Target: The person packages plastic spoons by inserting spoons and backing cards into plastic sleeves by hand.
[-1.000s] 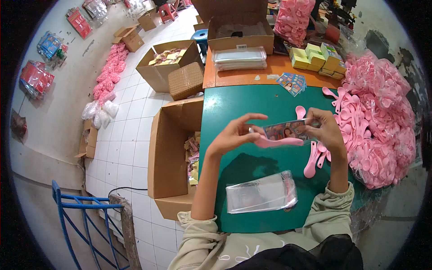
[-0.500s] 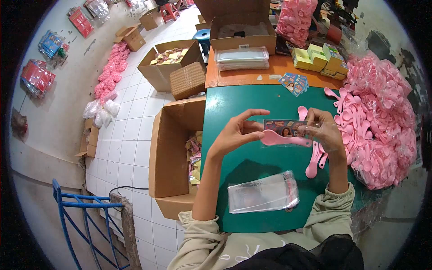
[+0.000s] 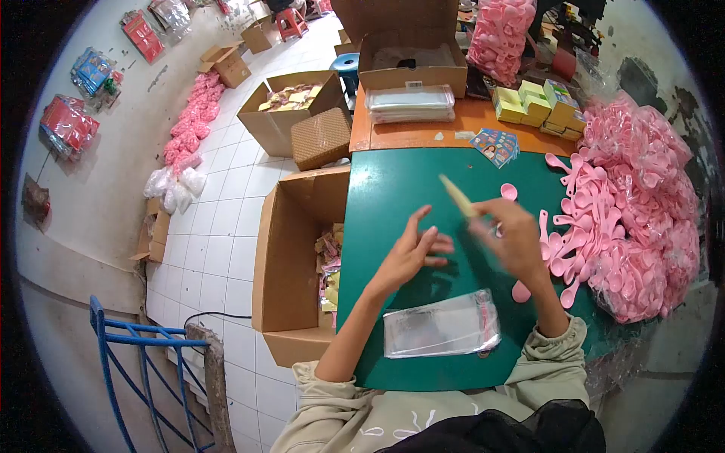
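My right hand (image 3: 512, 234), somewhat blurred, grips the bagged spoon and card (image 3: 458, 196), which is turned so that a narrow pale-yellow side shows. Most of the spoon is hidden by the fingers. To its left, my left hand (image 3: 414, 257) is empty, its fingers spread above the green table. A stack of clear plastic bags (image 3: 442, 325) lies below both hands. Loose pink spoons (image 3: 585, 219) are heaped right of my right hand, and a single pink spoon (image 3: 509, 192) lies just beyond it. Printed cards (image 3: 496, 146) are fanned out at the table's far edge.
Large bags of pink spoons (image 3: 642, 204) crowd the right side. An open carton (image 3: 291, 257) with finished-looking packs stands against the table's left edge. Behind are yellow boxes (image 3: 536, 106), more clear bags (image 3: 411, 102) and another carton (image 3: 291, 113). A blue metal frame (image 3: 143, 340) stands lower left.
My left hand has let go of the bagged spoon and moved down, fingers spread. My right hand has moved slightly left and down, turning the pack from its printed front to edge-on.
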A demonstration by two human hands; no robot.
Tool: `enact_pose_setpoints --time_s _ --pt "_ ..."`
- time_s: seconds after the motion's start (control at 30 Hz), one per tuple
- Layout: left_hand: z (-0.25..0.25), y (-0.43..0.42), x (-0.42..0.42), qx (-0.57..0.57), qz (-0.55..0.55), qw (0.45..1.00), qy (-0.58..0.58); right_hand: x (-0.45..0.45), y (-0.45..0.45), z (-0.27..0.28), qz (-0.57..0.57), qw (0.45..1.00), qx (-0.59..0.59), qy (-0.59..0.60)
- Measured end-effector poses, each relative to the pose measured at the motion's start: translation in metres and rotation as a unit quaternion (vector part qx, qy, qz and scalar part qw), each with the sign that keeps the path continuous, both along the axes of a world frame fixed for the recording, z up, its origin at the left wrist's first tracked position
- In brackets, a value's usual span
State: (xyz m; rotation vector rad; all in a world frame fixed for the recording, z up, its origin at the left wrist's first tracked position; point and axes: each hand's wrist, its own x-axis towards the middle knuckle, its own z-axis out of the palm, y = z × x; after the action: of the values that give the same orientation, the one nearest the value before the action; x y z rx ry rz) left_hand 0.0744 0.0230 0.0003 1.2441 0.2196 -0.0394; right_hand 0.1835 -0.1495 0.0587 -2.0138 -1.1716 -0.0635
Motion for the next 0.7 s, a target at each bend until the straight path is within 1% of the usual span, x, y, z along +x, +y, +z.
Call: enact_pose_setpoints --time_s 0.03,0.1,0.13,0.23,0.27,0.37,0.43,0.53,0.6,0.63,0.7 --pt "0.0 -0.004 -0.009 -0.028 -0.01 0.999 0.014 -0.004 0.002 -0.003 0.046 0.998 -0.042 -0.016" --pt "-0.003 -0.008 -0.025 -0.085 -0.028 0.995 0.044 -0.009 0.002 -0.007 0.125 0.982 -0.109 0.095" --pt "-0.01 -0.009 -0.029 -0.055 -0.009 0.996 0.073 -0.011 0.003 -0.009 0.165 0.965 -0.142 0.15" --pt "-0.024 -0.007 -0.036 0.028 -0.042 0.998 0.045 -0.017 0.001 -0.028 0.152 0.974 -0.155 0.059" --pt "-0.025 -0.007 -0.038 0.03 -0.041 0.997 0.051 -0.018 0.001 -0.032 0.171 0.97 -0.154 0.081" --pt "-0.017 -0.009 -0.038 0.043 -0.04 0.996 0.067 -0.026 0.004 -0.042 0.212 0.962 -0.157 0.069" --pt "-0.015 -0.009 -0.039 0.06 -0.042 0.994 0.077 -0.033 0.009 -0.048 0.206 0.964 -0.158 0.054" --pt "-0.024 -0.007 -0.04 0.016 -0.043 0.997 0.07 -0.035 0.013 -0.051 0.203 0.967 -0.151 0.019" --pt "-0.024 -0.003 -0.039 -0.036 -0.03 0.996 0.076 -0.034 0.013 -0.05 0.208 0.966 -0.154 -0.006" --pt "-0.023 -0.002 -0.038 -0.062 -0.024 0.995 0.079 -0.035 0.013 -0.051 0.209 0.967 -0.14 -0.041" --pt "-0.024 -0.003 -0.036 -0.063 -0.019 0.994 0.085 -0.039 0.015 -0.052 0.209 0.965 -0.111 -0.112"
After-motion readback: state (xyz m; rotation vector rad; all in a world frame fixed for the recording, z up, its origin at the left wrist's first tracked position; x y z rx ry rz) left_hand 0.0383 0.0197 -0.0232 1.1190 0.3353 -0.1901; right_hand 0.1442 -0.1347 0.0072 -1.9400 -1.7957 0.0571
